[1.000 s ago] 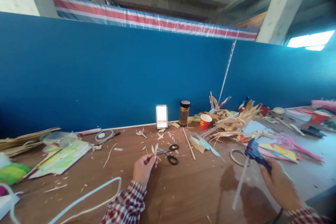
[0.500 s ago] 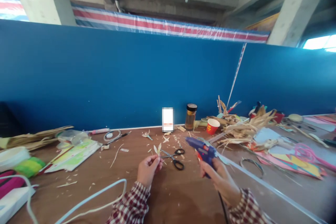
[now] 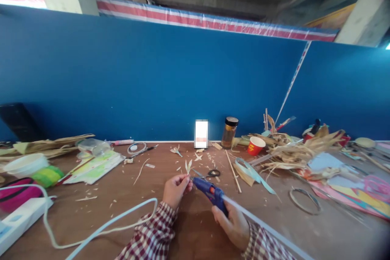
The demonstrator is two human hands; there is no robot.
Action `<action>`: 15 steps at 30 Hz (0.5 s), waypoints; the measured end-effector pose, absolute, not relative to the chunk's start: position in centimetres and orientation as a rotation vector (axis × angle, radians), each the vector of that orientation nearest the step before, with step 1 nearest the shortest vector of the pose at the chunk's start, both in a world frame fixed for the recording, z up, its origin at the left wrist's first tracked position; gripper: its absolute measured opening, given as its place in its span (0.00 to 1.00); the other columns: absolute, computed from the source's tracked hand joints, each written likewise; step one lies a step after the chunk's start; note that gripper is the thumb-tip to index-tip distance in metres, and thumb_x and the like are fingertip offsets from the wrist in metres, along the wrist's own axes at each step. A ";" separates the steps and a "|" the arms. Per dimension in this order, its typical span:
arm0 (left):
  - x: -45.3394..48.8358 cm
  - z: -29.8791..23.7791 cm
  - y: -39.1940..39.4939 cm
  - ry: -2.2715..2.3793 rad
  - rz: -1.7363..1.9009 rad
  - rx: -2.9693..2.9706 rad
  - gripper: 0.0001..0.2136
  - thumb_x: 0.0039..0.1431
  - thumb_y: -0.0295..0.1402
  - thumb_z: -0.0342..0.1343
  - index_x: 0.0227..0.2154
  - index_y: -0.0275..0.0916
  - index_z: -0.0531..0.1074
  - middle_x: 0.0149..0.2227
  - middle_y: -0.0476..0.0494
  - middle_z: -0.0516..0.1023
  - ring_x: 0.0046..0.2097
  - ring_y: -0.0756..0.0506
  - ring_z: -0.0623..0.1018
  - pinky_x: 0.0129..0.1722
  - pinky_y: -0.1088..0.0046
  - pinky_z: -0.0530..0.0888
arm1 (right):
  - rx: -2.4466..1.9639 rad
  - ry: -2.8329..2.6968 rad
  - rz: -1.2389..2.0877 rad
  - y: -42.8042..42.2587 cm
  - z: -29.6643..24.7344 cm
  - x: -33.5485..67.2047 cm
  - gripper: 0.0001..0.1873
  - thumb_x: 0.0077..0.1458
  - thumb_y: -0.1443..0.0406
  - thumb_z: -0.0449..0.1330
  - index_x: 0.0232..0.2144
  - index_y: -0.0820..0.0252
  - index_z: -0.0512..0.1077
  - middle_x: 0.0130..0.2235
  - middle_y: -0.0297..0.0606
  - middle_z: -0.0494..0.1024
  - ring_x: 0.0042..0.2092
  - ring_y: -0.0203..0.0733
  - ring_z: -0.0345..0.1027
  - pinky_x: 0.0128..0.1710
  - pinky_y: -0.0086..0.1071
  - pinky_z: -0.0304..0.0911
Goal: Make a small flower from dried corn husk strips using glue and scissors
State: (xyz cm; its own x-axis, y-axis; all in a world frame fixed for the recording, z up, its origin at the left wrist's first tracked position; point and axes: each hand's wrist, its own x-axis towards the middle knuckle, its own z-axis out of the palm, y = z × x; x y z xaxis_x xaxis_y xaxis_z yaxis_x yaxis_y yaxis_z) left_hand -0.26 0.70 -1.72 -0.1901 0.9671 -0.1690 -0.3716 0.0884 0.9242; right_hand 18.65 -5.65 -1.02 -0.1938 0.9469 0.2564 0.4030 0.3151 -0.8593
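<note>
Between the thumb and fingers of my left hand (image 3: 176, 191) is a small pale flower-like piece made of dry husk (image 3: 188, 166), its petals pointing up. My right hand (image 3: 233, 223) is wrapped round the handle of a blue glue gun (image 3: 210, 191). The gun's nozzle is right beside my left fingertips; whether it touches the husk piece I cannot tell. A long clear glue stick (image 3: 265, 227) sticks out of the gun's back. Behind the gun lie black-handled scissors (image 3: 213, 173), partly covered by it. Another husk flower (image 3: 176, 151) rests farther back.
A jar with a black lid (image 3: 229, 133), a bright phone-like screen (image 3: 201, 134) and a red paper cup (image 3: 256, 146) stand by the blue partition (image 3: 152, 77). Dry husks (image 3: 298, 150) pile up at right. A white power strip (image 3: 24, 223) and pale cable (image 3: 122, 215) lie at left.
My right hand has brought the glue gun left, its nozzle now at my left fingertips and over part of the scissors. My left hand still pinches the husk flower. The view has shifted slightly.
</note>
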 end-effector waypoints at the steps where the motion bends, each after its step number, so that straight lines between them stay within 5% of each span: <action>1: -0.2 -1.7 0.7 1.133 1.413 0.740 0.14 0.35 0.35 0.63 0.26 0.32 0.72 0.20 0.47 0.75 0.22 0.52 0.73 0.23 0.78 0.72 | -1.232 -1.748 0.845 -5.6 -1.2 18.6 0.17 0.51 0.53 0.49 0.27 0.61 0.68 0.20 0.34 0.67 0.23 0.37 0.60 0.22 0.27 0.57; 15: 0.1 -1.5 0.0 1.132 1.353 0.960 0.12 0.40 0.39 0.59 0.24 0.32 0.73 0.20 0.46 0.74 0.22 0.51 0.72 0.23 0.77 0.70 | -1.182 -1.792 0.825 -4.6 -1.4 18.6 0.20 0.57 0.57 0.43 0.19 0.61 0.61 0.18 0.30 0.61 0.21 0.31 0.56 0.22 0.25 0.52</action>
State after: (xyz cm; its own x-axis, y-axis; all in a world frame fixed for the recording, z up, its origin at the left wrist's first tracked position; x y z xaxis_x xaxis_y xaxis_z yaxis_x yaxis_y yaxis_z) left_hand 0.14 -0.05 -1.51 -0.0980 0.9938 -0.0523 -0.2269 0.0288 0.9735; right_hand 18.64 -4.58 -1.35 -0.2259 0.9349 0.2739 0.4002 0.3454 -0.8489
